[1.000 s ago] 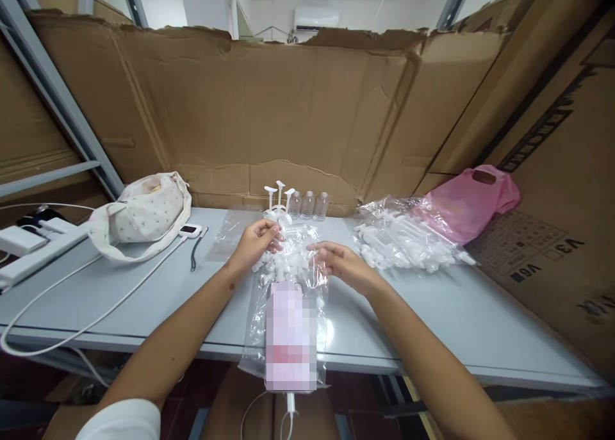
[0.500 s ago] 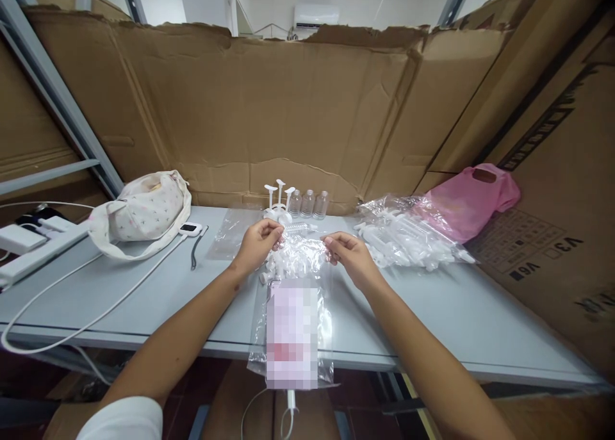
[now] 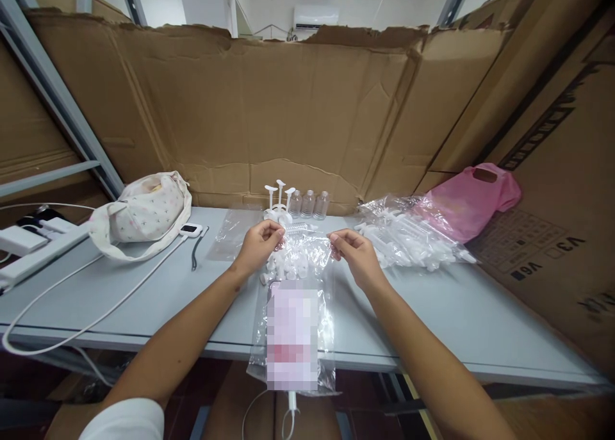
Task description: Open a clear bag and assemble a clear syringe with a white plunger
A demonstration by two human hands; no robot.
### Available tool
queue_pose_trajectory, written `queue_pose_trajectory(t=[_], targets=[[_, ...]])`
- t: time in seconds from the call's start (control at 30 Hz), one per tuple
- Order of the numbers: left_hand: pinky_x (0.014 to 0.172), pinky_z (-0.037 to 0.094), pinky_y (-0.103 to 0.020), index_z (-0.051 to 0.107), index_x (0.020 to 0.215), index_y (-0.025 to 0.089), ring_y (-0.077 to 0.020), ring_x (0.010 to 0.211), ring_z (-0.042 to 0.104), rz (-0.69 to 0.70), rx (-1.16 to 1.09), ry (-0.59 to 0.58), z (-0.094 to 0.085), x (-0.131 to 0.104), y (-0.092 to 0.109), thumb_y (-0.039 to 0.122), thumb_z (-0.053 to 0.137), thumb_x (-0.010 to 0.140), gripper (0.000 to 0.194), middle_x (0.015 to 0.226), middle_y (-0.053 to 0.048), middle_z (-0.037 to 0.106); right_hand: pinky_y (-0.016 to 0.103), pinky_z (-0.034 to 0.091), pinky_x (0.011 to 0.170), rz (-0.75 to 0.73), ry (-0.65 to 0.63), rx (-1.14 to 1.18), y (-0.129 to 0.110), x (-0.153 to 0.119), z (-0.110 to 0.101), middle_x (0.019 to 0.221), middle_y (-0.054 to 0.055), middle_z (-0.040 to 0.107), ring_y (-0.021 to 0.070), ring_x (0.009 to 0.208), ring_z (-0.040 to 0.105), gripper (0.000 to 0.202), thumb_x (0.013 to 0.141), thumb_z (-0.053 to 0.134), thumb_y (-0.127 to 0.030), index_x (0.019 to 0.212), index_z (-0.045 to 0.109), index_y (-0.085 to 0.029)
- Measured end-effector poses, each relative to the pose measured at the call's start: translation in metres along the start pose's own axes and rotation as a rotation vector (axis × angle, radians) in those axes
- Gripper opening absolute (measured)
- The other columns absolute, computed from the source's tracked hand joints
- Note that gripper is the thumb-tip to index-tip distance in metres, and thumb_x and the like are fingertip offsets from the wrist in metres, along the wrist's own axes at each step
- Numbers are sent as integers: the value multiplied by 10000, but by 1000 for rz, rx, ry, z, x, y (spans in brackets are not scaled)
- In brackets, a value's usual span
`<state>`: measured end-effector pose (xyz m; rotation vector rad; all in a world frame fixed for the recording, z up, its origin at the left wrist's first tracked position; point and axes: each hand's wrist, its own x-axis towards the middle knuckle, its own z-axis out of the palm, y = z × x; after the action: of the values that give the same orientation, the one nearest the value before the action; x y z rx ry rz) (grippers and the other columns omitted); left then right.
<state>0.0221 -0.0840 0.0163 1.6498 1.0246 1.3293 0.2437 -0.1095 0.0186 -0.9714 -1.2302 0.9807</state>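
A clear plastic bag [image 3: 300, 267] holding several small white plastic parts lies on the grey table [image 3: 144, 293], its lower end hanging over the front edge. My left hand [image 3: 259, 244] pinches the bag's top left corner. My right hand [image 3: 353, 251] pinches its top right corner. The top edge is stretched between both hands. A blurred patch covers the bag's lower part.
Three small clear bottles [image 3: 307, 204] and white pump tops [image 3: 277, 200] stand by the cardboard wall. Another bag of white parts [image 3: 408, 238] and a pink bag [image 3: 468, 203] lie right. A cloth pouch [image 3: 141, 216], a white cable [image 3: 96, 305] and a flat clear bag [image 3: 228, 232] lie left.
Both hands shifted from the middle of the bag up to its top corners and moved apart, pulling the top edge taut. The bag slid slightly toward the front edge.
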Motion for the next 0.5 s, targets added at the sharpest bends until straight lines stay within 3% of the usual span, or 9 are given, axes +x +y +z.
queue_pose_trajectory(t=[0.17, 0.3, 0.4, 0.5], targets=[[778, 461, -312, 588, 989, 201, -177, 895, 601, 177, 374, -34, -4, -3, 5, 290, 566, 813, 199, 1030, -59, 647, 260, 370, 488, -28, -66, -63, 2, 1, -3, 570, -13, 572, 98, 487, 465, 259, 669, 720, -426, 688, 640, -180], [983, 322, -422, 615, 981, 215, -221, 1026, 555, 485, 728, -140, 3, -13, 17, 327, 522, 867, 185, 1025, -47, 674, 262, 385, 488, -23, -153, -82, 5, -6, 7, 558, -10, 583, 104, 485, 478, 288, 680, 706, -457, 711, 650, -176], [947, 328, -395, 604, 906, 197, -187, 887, 587, 550, 825, -246, 10, -19, 22, 290, 477, 893, 159, 899, -24, 683, 267, 412, 512, -37, -214, -112, 8, -13, 18, 590, -1, 605, 112, 507, 511, 297, 701, 688, -472, 725, 650, -178], [793, 381, -322, 581, 845, 192, -157, 752, 575, 463, 810, -309, 13, -21, 23, 251, 462, 884, 139, 804, -2, 658, 266, 433, 535, -27, -259, -133, 10, -18, 24, 605, -1, 614, 116, 525, 537, 313, 712, 676, -487, 751, 644, -178]])
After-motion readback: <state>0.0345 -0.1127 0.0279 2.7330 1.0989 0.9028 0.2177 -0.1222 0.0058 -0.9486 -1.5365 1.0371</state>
